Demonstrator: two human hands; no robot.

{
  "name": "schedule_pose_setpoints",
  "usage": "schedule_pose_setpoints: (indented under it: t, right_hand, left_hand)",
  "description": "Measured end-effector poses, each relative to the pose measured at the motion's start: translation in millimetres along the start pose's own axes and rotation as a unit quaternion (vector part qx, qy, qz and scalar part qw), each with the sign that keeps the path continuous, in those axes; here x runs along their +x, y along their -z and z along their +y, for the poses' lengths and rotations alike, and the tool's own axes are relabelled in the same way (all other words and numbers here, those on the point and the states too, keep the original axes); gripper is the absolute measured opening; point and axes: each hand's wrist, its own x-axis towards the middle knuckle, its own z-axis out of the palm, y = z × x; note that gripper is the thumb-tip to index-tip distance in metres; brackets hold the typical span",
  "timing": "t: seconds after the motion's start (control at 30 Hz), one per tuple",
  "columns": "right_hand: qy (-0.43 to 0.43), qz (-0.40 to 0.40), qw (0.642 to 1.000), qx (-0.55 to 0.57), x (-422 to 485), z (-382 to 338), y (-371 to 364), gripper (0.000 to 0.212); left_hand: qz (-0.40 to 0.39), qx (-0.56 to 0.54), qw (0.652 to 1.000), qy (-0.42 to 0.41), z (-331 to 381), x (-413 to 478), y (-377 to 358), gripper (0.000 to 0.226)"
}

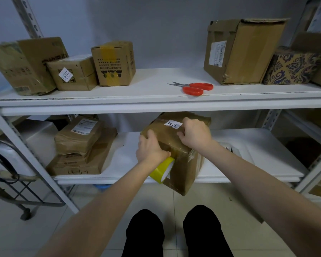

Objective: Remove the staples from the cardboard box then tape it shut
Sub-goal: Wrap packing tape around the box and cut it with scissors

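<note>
At 6 o'clock, nearest the camera, pale floor tiles (174,197) run under the person's two dark-clad legs (145,234). At 8 o'clock a metal trolley frame (26,199) stands on a small wheel.

Both bare forearms reach up to the lower shelf (252,145), a white board in a white slotted-steel rack. The cardboard box (176,149), brown, wrapped in shiny tape and labelled 1314, sits at the middle of this shelf, turned cornerwise, with its near corner hanging over the front edge. The left hand (151,147) lies on the box's 9 o'clock edge, fingers curled, holding a yellow tape roll (161,170) against the near face. The right hand (195,133) rests on the box top beside the label with fingers tucked under; whether it pinches anything cannot be told. At 9 o'clock from the box is a stack of flat brown parcels (82,145).

Above, the upper shelf (146,89) carries red-handled scissors (193,88) at 12 o'clock, three brown boxes (72,71) at 10 o'clock, and a tall carton (245,52) beside a patterned box (293,67) at 2 o'clock. Behind everything is a plain grey-blue wall (156,25).
</note>
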Motion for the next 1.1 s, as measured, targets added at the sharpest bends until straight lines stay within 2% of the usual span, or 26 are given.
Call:
schedule_pose_setpoints:
  t: [0.1,0.17,0.23,0.3,0.43,0.5,0.57,0.63,0.83,0.93,1.1]
  right_hand:
    - [0.017,0.011,0.999,-0.031,-1.7,-4.2,4.7,0.027]
    - [0.022,0.025,0.999,-0.038,-3.9,-5.7,5.4,0.037]
    - [0.019,0.034,0.999,-0.032,-7.1,-6.9,3.6,0.052]
    - [0.012,0.044,0.998,-0.036,-10.8,-9.5,-1.5,0.057]
    - [0.003,0.085,0.992,-0.096,-17.4,-5.9,-3.7,0.037]
    - [0.042,0.082,0.993,-0.078,-19.2,1.9,-2.9,0.028]
    - [0.108,0.036,0.993,-0.017,-20.5,9.0,-5.9,0.026]
    - [0.137,-0.019,0.990,0.002,-23.0,10.5,-8.2,0.031]
    - [0.099,-0.117,0.986,-0.059,-23.2,7.3,-16.5,0.056]
    - [0.120,-0.096,0.985,-0.084,-27.1,5.6,-13.0,0.056]
    - [0.138,-0.004,0.982,-0.132,-47.1,6.4,-14.9,0.056]
  left_hand:
    - [0.018,0.091,0.987,-0.132,5.8,-3.0,2.2,0.057]
    - [0.010,0.118,0.981,-0.155,8.1,-2.7,4.8,0.050]
    - [0.012,0.129,0.979,-0.160,9.9,-2.3,6.9,0.047]
    - [0.006,0.126,0.979,-0.162,11.5,-4.0,8.4,0.044]
    - [-0.005,0.110,0.981,-0.161,10.0,-5.7,9.4,0.039]
    - [-0.001,0.103,0.981,-0.163,9.2,-4.8,8.6,0.037]
    - [0.005,0.095,0.982,-0.165,9.4,-3.1,7.3,0.035]
    - [0.010,0.092,0.982,-0.165,10.1,-1.1,5.4,0.033]
    - [0.024,0.096,0.980,-0.175,10.0,-0.3,4.4,0.025]
    - [0.035,0.100,0.980,-0.169,8.3,-1.9,3.7,0.027]
    - [0.040,0.066,0.985,-0.153,6.4,-1.4,-3.7,0.031]
